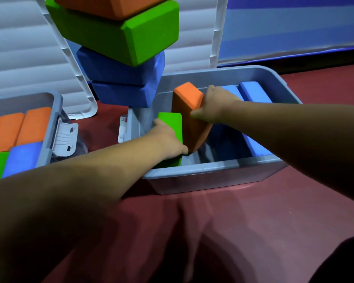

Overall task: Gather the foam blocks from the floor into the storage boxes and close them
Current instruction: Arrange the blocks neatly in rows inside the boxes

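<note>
Seating the orange block [189, 119] on edge in the left part of the open storage box [192, 170], just beside the green block [170, 127] standing against the box's left end wall. To do well: keep the green block pinned to that wall, bring the orange block from its present tilt to upright, lower straight, close face to face. Expect foam to drag on foam, so press from the top edge, not the broad face. Seen further right in the same box: blue blocks [251, 90] on edge, with bare box bottom between them and the orange block. Seen behind the box: a stack of blocks [121, 31], green, blue and orange, judged not yet gathered. Seen at left: a second box [49, 123], lid off, holding orange, blue and green blocks. Pose: both arms stretched forward and down over the near rim. Gripping with the right hand [215, 105] over the orange block's upper right edge, thumb on the near face. Holding with the left hand [168, 137] across the green block's top, fingers curled over its far side, thumb toward the orange block's lower corner.
</note>
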{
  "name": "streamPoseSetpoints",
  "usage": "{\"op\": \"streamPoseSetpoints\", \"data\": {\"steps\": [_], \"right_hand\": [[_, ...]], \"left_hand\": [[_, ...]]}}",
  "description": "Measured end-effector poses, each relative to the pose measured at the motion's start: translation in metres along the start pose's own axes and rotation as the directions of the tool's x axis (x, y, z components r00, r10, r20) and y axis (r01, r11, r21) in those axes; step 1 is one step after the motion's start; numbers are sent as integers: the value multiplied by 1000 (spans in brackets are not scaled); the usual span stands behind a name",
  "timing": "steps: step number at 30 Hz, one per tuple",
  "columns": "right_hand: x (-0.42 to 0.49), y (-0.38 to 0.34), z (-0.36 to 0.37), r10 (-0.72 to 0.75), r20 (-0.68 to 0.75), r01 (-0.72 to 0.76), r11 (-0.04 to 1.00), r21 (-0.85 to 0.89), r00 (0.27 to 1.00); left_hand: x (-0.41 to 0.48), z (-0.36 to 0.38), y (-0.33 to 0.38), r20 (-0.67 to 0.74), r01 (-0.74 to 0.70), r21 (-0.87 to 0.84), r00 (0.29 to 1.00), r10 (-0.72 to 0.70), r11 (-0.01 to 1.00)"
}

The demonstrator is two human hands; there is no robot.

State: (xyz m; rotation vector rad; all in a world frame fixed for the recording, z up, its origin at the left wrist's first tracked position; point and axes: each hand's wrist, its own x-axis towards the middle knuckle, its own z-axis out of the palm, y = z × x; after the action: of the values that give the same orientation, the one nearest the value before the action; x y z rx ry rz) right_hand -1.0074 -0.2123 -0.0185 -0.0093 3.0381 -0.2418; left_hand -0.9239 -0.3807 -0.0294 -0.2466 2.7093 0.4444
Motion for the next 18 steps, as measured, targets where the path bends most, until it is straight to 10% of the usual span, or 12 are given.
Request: {"op": "streamPoseSetpoints", "data": {"steps": [18], "right_hand": [[15, 22, 2, 226, 55, -230, 971, 72, 973]], "left_hand": [[-28, 19, 43, 65, -215, -174, 971, 230, 961]]}}
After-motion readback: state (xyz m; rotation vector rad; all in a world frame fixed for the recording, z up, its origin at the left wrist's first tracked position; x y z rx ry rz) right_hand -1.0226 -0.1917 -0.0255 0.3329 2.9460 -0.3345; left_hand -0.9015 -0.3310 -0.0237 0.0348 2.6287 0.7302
